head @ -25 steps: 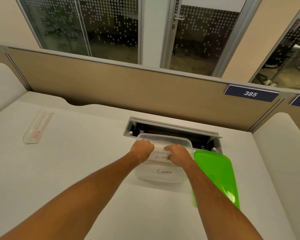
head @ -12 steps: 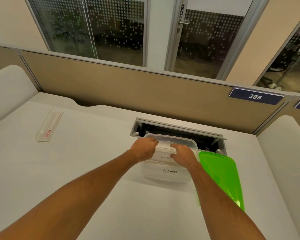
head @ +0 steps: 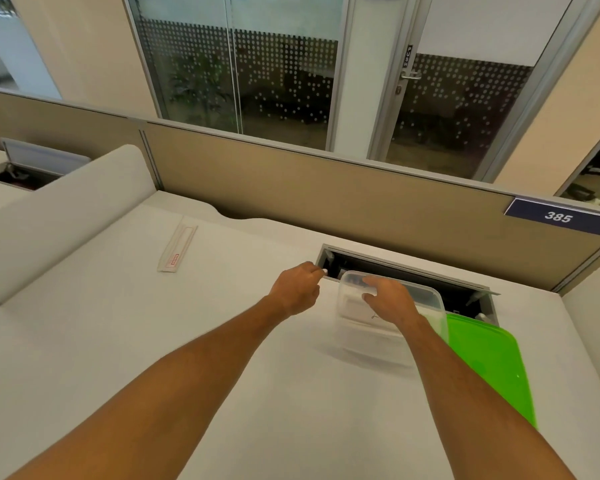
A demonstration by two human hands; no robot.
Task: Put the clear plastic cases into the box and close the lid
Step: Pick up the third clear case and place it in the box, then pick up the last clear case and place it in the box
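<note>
A translucent plastic box (head: 432,296) stands on the white desk (head: 222,341), in front of an open cable hatch. Inside it lies a clear plastic case (head: 355,306) with handwriting on it. My right hand (head: 390,299) hovers over the box, fingers spread and touching that case. My left hand (head: 297,289) is just left of the box, off it, loosely curled and holding nothing. The green lid (head: 489,362) lies flat on the desk to the right of the box. Another clear case (head: 177,249) with a red label lies far left on the desk.
The cable hatch (head: 406,271) is a dark slot right behind the box. A tan partition (head: 291,188) runs along the back edge, with a "385" sign (head: 558,216). White padded dividers (head: 59,209) flank the desk on the left and right.
Both hands held a labelled case at the box's top before. My left hand has since let go and moved left. The right hand's fingers have spread. The view has swung left.
</note>
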